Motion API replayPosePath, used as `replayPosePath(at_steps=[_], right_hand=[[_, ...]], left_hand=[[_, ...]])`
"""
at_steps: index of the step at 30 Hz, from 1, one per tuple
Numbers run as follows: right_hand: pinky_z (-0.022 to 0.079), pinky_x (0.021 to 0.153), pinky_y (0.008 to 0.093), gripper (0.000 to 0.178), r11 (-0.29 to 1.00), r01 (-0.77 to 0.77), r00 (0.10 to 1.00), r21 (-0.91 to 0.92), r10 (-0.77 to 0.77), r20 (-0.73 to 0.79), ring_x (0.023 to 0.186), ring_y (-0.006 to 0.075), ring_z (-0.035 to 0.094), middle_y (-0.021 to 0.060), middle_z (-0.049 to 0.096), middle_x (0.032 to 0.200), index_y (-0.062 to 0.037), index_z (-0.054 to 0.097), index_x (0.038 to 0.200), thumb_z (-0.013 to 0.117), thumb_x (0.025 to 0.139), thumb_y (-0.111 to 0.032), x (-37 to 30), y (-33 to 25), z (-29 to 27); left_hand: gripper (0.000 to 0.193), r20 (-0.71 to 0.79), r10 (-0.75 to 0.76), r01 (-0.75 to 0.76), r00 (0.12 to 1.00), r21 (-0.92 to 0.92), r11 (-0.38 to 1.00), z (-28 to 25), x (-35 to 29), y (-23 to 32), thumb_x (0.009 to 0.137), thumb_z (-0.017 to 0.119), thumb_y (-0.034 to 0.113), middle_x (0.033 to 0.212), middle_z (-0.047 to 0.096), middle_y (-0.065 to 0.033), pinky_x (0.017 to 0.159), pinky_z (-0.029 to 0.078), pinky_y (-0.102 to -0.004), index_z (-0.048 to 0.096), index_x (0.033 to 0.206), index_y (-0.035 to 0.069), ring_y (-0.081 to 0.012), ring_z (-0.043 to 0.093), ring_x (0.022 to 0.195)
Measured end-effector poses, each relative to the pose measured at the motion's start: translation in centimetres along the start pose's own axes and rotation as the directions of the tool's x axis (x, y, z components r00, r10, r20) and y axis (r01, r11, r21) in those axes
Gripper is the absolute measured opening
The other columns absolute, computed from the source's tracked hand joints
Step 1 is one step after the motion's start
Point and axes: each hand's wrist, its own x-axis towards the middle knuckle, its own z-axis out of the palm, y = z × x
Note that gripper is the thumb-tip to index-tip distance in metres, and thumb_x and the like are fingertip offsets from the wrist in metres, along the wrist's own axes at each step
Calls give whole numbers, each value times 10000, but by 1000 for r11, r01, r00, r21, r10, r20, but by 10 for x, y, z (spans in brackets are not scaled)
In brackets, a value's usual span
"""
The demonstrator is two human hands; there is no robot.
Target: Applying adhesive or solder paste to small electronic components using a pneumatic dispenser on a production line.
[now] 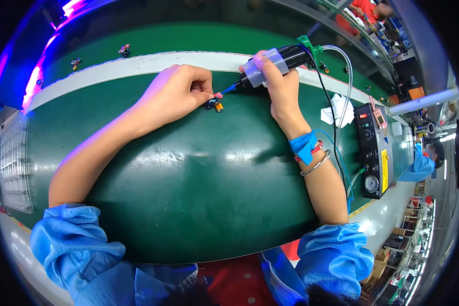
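Observation:
Between the fingertips of my left hand is a small electronic part with black, red and orange pieces, just above the green tabletop. My right hand is wrapped round a glue dispensing syringe with a clear and black barrel. Its blue needle tip points down and left, at or very near the part; I cannot tell whether they touch. A green cap and a clear hose lead off the syringe's back end. A blue wrist strap sits on my right wrist.
At right stands a black dispenser box with a gauge, beside a crumpled white tissue. Hose and cables cross there. Beyond the pale ledge, similar small parts lie on a green belt. Clear trays are at left. A co-worker is at far right.

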Motion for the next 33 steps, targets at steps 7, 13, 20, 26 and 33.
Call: replayPosePath(at_steps=[7, 13, 20, 26, 33], right_hand=[[461, 679, 275, 248, 999, 19, 1000, 31, -20, 19, 729, 195, 611, 113, 603, 757, 3, 527, 884, 597, 747, -192, 1, -1, -2], [454, 675, 266, 249, 1000, 26, 1000, 0, -26, 1, 720, 185, 608, 124, 611, 768, 0, 530, 882, 598, 748, -198, 2, 0, -1], [411, 573, 238, 258, 999, 31, 996, 43, -27, -87, 698, 130, 577, 123, 624, 793, -18, 537, 875, 590, 757, -242, 1, -1, 0], [442, 617, 244, 240, 996, 25, 999, 87, -21, -43, 702, 161, 597, 118, 613, 769, -3, 533, 858, 586, 752, -211, 1, 0, -2], [463, 656, 266, 242, 999, 23, 999, 31, -24, 42, 720, 196, 613, 118, 603, 765, 5, 534, 871, 592, 743, -192, 1, 1, -2]], left_hand=[[109, 3, 4, -4, 1000, 5, 1000, -1, 0, 1, 681, 579, 91, 517, 471, -97, 485, 347, -313, 543, 660, -10, -184, 445, 488], [101, 7, 10, -10, 1000, 14, 1000, -1, 0, 1, 680, 572, 83, 524, 482, -96, 491, 358, -309, 547, 667, -14, -179, 456, 495], [98, 12, 6, -6, 1000, 14, 1000, -2, -1, 1, 675, 576, 77, 528, 485, -103, 498, 364, -311, 545, 669, -16, -181, 469, 504], [109, -6, 46, -46, 999, 13, 999, -1, -1, -2, 682, 572, 84, 528, 485, -107, 500, 366, -312, 542, 670, -20, -184, 471, 503], [100, 6, 32, -32, 999, 16, 999, -1, -1, -2, 681, 567, 81, 530, 493, -105, 498, 367, -311, 542, 668, -15, -187, 475, 500]])
